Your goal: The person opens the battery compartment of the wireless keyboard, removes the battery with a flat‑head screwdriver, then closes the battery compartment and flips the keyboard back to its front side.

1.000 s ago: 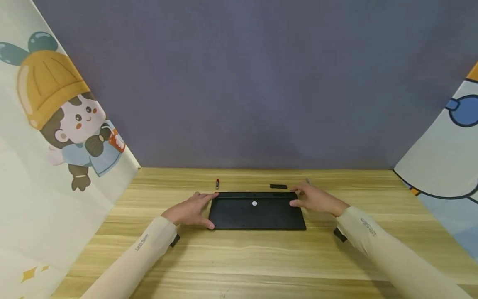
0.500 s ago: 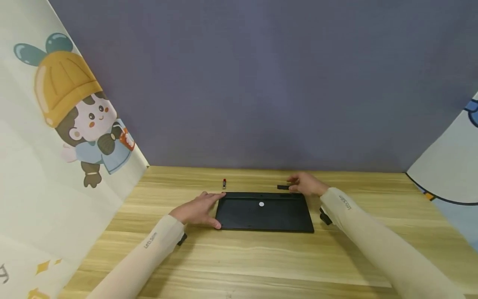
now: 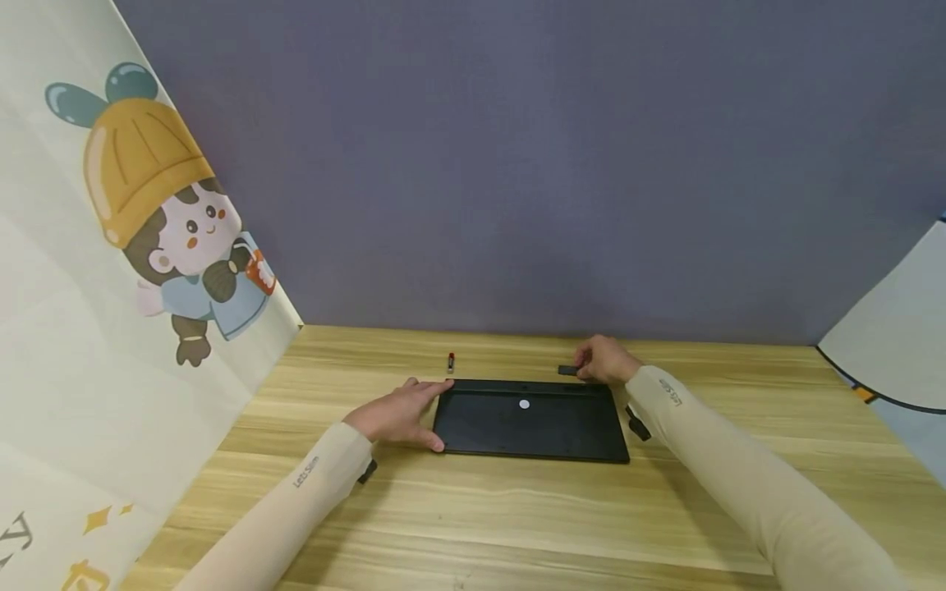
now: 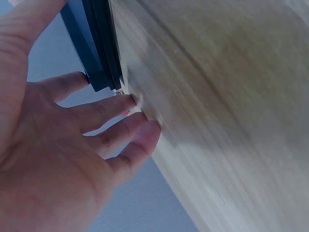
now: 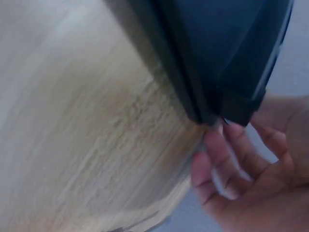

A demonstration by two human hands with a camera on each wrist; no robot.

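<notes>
A black keyboard [image 3: 510, 427] lies face down, with a round white sticker on its underside. My left hand [image 3: 399, 413] rests at its left edge, fingers spread, thumb at the near corner and index finger at the far corner. In the left wrist view, the other fingers of that left hand [image 4: 91, 130] touch the table. Beyond the keyboard's far right edge, my right hand [image 3: 604, 359] pinches the right end of a small black battery cover [image 3: 567, 370]. The right wrist view shows the right hand's fingers [image 5: 212, 183] beyond the keyboard corner; the cover is hidden there.
A small red-and-silver battery [image 3: 451, 363] lies on the wooden table [image 3: 443, 517], behind the keyboard's left end. A grey partition [image 3: 517, 164] rises at the table's back. A printed white panel [image 3: 74, 345] stands at the left.
My right hand has gone from the keyboard's right edge to the battery cover and closed its fingertips on the cover's end. The left hand stays at the keyboard. The head view has shifted slightly.
</notes>
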